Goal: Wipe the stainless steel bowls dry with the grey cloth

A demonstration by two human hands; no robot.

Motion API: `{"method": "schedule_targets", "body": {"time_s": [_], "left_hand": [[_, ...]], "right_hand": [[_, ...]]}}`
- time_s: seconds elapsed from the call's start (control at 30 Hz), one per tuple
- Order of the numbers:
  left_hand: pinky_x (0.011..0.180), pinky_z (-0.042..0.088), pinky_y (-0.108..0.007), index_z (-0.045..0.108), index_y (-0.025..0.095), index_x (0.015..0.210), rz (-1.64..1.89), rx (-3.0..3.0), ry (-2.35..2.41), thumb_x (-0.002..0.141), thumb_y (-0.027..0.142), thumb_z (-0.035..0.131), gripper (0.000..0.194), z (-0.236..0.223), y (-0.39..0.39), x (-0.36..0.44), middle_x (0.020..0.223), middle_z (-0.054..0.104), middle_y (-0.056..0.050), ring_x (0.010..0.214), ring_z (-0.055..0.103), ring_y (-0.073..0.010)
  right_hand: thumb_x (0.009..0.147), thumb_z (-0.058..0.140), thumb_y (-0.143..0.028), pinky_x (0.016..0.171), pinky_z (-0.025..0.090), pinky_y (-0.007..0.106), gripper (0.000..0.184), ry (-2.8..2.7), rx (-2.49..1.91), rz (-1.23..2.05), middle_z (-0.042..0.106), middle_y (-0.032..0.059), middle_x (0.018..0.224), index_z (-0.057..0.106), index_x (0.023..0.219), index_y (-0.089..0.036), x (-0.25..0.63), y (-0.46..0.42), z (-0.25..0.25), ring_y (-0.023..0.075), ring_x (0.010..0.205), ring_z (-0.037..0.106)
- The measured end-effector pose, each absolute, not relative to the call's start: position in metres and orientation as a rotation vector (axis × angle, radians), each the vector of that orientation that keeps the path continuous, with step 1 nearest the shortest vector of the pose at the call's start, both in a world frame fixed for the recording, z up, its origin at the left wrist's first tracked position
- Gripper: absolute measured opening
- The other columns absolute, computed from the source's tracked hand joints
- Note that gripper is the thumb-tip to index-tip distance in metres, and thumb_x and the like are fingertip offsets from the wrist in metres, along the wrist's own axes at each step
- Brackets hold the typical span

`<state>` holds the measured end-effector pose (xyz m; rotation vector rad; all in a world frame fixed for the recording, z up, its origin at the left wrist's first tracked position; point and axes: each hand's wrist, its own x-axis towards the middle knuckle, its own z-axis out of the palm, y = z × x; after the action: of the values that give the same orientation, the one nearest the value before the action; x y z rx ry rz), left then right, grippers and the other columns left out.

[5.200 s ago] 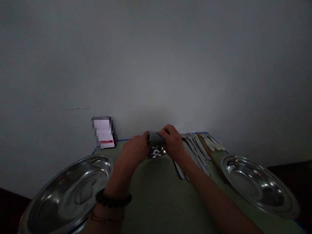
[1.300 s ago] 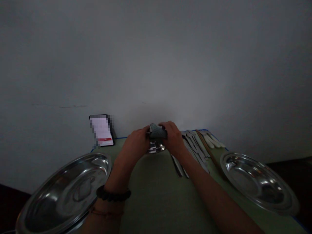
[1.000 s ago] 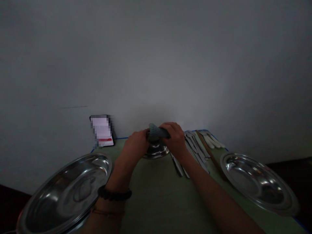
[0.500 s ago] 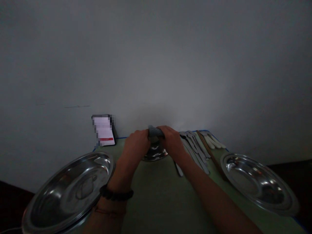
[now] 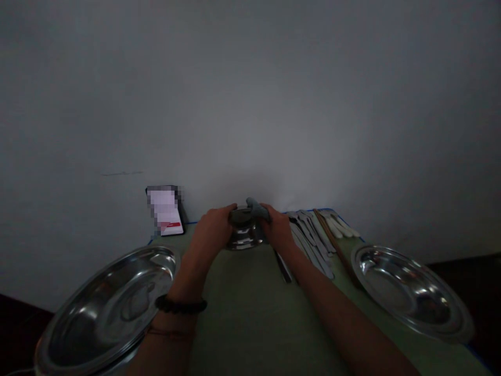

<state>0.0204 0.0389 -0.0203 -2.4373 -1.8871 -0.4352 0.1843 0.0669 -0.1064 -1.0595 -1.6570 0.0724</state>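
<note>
A small shiny metal bowl (image 5: 245, 239) stands at the far side of the green table, between my hands. My left hand (image 5: 213, 230), with a dark bead bracelet at its wrist, is closed on the bowl's left rim. At the opposite rim, my right hand (image 5: 278, 228) is closed on a grey-blue cloth (image 5: 257, 209). Part of that cloth pokes up above the bowl's edge, and my fingers hide the rest. Just right of this hand lie several metal spoons and forks (image 5: 313, 237).
A large metal basin (image 5: 94, 308) sits at the left, and another metal basin (image 5: 415, 295) at the right. A phone (image 5: 166, 211) leans against the wall (image 5: 250, 104). Brown chopsticks (image 5: 336, 245) and white-handled cutlery (image 5: 340, 225) lie beyond the metal cutlery on the table (image 5: 250, 313).
Both hands were on the twisted cloth above the bowl. My left hand has let go of it and taken hold of the bowl's rim; the cloth stays in my right hand.
</note>
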Motion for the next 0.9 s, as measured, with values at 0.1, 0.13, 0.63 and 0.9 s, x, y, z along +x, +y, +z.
{"method": "schedule_targets", "body": {"time_s": [0.1, 0.13, 0.63, 0.9], "left_hand": [[0.097, 0.044, -0.029, 0.050, 0.013, 0.135, -0.520, -2.460, -1.863, 0.083, 0.011, 0.039, 0.053, -0.025, 0.042, 0.022, 0.128, 0.063, -0.011, 0.113, 0.061, -0.0193], [0.100, 0.042, -0.030, 0.047, 0.011, 0.136, -0.533, -2.453, -1.869, 0.082, 0.011, 0.041, 0.055, -0.026, 0.042, 0.024, 0.132, 0.059, -0.013, 0.118, 0.058, -0.0202], [0.084, 0.048, -0.031, 0.059, 0.013, 0.107, -0.425, -2.581, -1.821, 0.080, 0.008, 0.042, 0.033, -0.027, 0.039, 0.029, 0.110, 0.069, -0.013, 0.097, 0.065, -0.0216], [0.086, 0.046, -0.030, 0.056, 0.012, 0.111, -0.402, -2.577, -1.831, 0.081, 0.006, 0.042, 0.033, -0.027, 0.034, 0.034, 0.111, 0.067, -0.014, 0.101, 0.063, -0.0213]], "right_hand": [[0.078, 0.050, -0.004, 0.087, 0.054, 0.035, 0.039, -1.678, -0.995, 0.027, 0.073, 0.0061, 0.106, 0.063, 0.112, -0.020, 0.188, 0.066, -0.104, 0.0188, 0.097, 0.069], [0.077, 0.048, -0.002, 0.091, 0.053, 0.036, 0.043, -1.708, -0.962, 0.005, 0.071, 0.0060, 0.111, 0.063, 0.113, -0.021, 0.188, 0.065, -0.102, 0.0184, 0.102, 0.067], [0.072, 0.046, 0.001, 0.088, 0.052, 0.033, 0.039, -1.778, -0.997, -0.058, 0.072, 0.0051, 0.102, 0.063, 0.100, -0.021, 0.182, 0.056, -0.087, 0.0183, 0.095, 0.067], [0.071, 0.049, -0.005, 0.075, 0.052, 0.028, 0.035, -1.705, -1.052, -0.047, 0.074, 0.0037, 0.094, 0.061, 0.099, -0.021, 0.189, 0.062, -0.101, 0.0179, 0.084, 0.069]]}}
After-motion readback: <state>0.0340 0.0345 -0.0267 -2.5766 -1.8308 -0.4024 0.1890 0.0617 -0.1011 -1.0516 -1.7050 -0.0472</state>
